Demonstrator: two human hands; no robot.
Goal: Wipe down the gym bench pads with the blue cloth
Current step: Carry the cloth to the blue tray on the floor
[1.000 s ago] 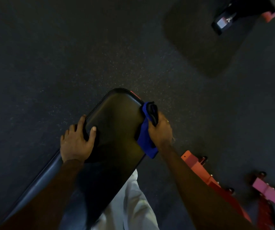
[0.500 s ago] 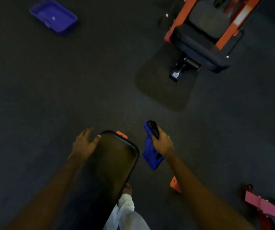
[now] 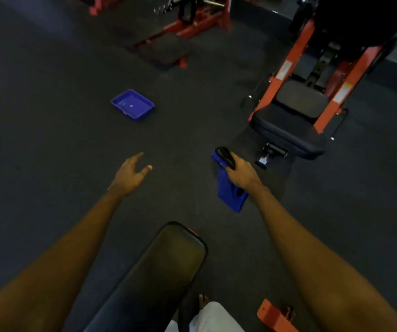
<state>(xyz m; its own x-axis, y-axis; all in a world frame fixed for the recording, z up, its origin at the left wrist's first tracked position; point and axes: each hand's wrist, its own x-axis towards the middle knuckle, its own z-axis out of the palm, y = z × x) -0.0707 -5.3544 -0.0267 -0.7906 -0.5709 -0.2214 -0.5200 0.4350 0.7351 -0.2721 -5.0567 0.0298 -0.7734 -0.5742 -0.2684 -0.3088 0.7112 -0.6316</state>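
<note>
The black bench pad (image 3: 168, 262) lies low in the middle of the view, running toward the bottom left. My right hand (image 3: 242, 174) is raised above the floor beyond the pad's end and grips the blue cloth (image 3: 228, 190), which hangs down from my fist, together with a dark object at the top of my fist. My left hand (image 3: 130, 174) hovers in the air to the left, fingers spread and holding nothing. Neither hand touches the pad.
A blue plastic tray (image 3: 132, 105) sits on the dark rubber floor ahead. An orange-framed machine with black seat pads (image 3: 295, 116) stands at the right, more red frames (image 3: 192, 22) at the back. An orange bench foot (image 3: 273, 315) and my bare foot (image 3: 203, 301) lie near the bottom.
Both hands have lifted off the bench pad and moved forward. The cloth left the pad's edge and now hangs in the air. The view has tilted up, bringing the tray and machine into sight.
</note>
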